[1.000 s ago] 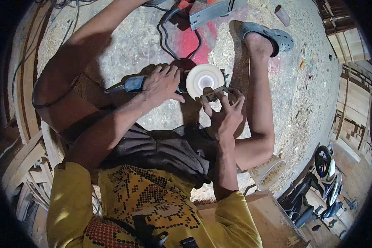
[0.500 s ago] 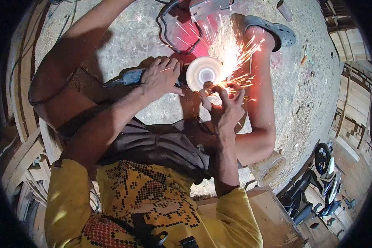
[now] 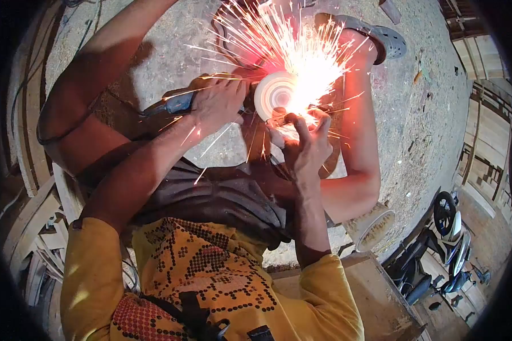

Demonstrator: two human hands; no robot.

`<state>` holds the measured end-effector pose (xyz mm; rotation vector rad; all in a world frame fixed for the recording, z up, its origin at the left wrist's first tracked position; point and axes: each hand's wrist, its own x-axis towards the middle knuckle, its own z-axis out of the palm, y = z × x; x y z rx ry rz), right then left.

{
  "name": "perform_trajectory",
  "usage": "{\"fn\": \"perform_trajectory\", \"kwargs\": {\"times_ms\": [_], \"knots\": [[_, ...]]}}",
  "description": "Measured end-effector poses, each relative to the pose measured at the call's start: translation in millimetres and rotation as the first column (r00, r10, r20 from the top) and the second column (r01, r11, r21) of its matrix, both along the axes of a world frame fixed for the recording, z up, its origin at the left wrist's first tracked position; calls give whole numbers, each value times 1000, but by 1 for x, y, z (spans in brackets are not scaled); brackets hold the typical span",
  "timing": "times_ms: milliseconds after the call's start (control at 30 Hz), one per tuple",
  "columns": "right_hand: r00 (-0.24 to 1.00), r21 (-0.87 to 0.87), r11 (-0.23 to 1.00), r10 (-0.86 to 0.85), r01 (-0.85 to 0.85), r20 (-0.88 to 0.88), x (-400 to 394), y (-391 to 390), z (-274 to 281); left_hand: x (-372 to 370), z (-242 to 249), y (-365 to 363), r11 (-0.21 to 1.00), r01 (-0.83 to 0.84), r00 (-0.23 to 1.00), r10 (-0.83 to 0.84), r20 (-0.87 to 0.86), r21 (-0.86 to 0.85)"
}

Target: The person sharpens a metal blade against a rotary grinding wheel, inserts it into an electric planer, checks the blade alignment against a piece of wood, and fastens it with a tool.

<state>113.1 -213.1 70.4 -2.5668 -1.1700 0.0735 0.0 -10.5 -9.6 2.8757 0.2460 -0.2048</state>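
My left hand (image 3: 219,99) is closed over the body of an angle grinder (image 3: 179,102), whose blue rear end shows beyond my wrist. The grinder's pale round disc (image 3: 267,94) faces up and looks blurred, as if spinning. Close to the disc's lower right edge, my right hand (image 3: 304,145) pinches a small piece between thumb and fingers. Glare hides most of that piece, and I cannot make out its kind. Bright sparks (image 3: 313,62) spray from the contact, mostly up and to the right.
My bent legs flank the work, with a grey clog (image 3: 389,42) on one foot. A cord (image 3: 45,139) crosses the leg at left. A round container (image 3: 375,227) and a wooden box (image 3: 352,284) sit lower right. Farther right stands a motorcycle (image 3: 438,256); planks (image 3: 37,193) lie left.
The spark spray has grown larger and brighter and now fans farther up and left. Both hands remain in nearly the same place, my right hand slightly shifted to the left.
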Motion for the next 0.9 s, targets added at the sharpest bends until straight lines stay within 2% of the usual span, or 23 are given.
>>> {"fn": "perform_trajectory", "kwargs": {"times_ms": [100,200,267,400,500,567,900], "knots": [[1000,-23,999,-29,29,-13,2,1,1,-2,-4,1,999,4,1000,-3,17,-32],[999,-22,999,-39,39,0,6,-1,1,0,-1,1,999,-12,999,11,-40,-33],[999,-22,999,-34,34,9,7,-2,2,2,2,3,992,-28,997,19,-69,-125],[998,-28,998,-50,51,37,10,0,5,1,7,0,994,-36,999,32,-36,-106],[995,-49,995,-91,92,26,10,-2,3,2,11,1,997,-27,995,19,-98,-76],[995,-1,997,-76,76,68,15,-6,-3,0,0,0,992,-41,999,37,-32,-117],[992,-32,992,-125,126,17,18,-6,10,-1,-2,0,996,-6,999,3,-38,-92]]}}
